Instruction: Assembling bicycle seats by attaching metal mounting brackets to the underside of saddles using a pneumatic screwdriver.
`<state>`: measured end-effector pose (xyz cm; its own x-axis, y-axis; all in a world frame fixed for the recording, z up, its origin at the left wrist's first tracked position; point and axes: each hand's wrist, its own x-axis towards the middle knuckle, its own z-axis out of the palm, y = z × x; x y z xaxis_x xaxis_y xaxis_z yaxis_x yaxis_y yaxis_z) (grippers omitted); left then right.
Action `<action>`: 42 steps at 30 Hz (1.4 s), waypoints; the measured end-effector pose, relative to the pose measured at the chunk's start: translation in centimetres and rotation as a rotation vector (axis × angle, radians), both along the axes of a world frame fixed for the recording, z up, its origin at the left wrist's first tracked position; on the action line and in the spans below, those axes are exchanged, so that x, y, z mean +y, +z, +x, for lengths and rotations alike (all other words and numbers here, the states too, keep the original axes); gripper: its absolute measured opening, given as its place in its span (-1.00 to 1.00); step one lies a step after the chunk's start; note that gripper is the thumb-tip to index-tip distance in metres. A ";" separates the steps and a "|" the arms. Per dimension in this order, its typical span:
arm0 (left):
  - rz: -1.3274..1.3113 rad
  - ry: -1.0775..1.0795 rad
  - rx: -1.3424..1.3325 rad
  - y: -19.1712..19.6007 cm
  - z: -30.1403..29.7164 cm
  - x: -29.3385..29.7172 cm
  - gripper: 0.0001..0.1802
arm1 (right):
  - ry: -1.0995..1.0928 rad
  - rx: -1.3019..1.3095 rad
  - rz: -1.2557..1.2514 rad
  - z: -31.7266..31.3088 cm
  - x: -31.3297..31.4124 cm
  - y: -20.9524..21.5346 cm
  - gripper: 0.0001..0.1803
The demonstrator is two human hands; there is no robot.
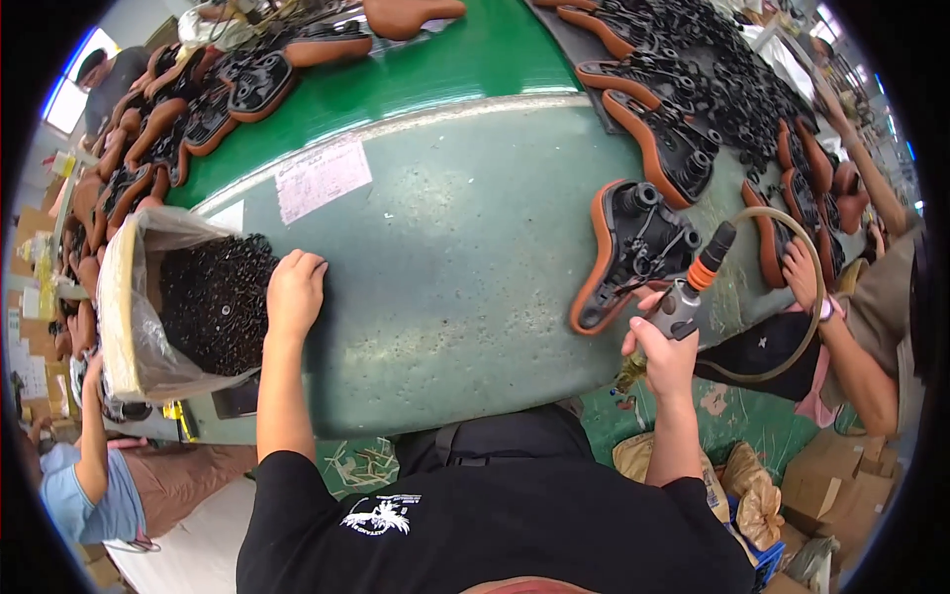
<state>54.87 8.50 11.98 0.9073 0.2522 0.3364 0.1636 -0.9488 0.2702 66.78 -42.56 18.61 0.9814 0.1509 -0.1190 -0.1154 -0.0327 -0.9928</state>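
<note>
Right hand (661, 348) grips metal air tool (693, 285); left hand (294, 293) touches small black rings (213, 302).

One pneumatic tool (688, 292), one plastic-lined box (124, 297) of black parts (213, 302) (far too many to count). One paper sheet (322, 178) on the counter (455, 277); saddles beyond counting.

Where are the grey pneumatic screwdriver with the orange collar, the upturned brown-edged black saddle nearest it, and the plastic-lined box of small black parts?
Grey pneumatic screwdriver (683, 302), head view, on its grey body.
Upturned saddle (633, 247), head view, on its black underside.
Box of small black parts (124, 297), head view, on its plastic-lined near wall.
</note>
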 end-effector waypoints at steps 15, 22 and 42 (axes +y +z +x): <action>-0.097 0.045 -0.067 -0.6 -5.0 -1.9 -0.80 | 1.008 0.285 -0.144 2.7 7.0 1.3 -0.75; -0.206 0.025 -0.115 0.8 -6.3 -4.2 -0.90 | 0.685 0.172 0.023 0.7 1.4 5.2 -0.68; -1.869 -0.552 -0.143 4.2 -0.9 -22.4 -0.77 | 0.803 -0.557 0.691 -0.8 9.2 9.5 -0.58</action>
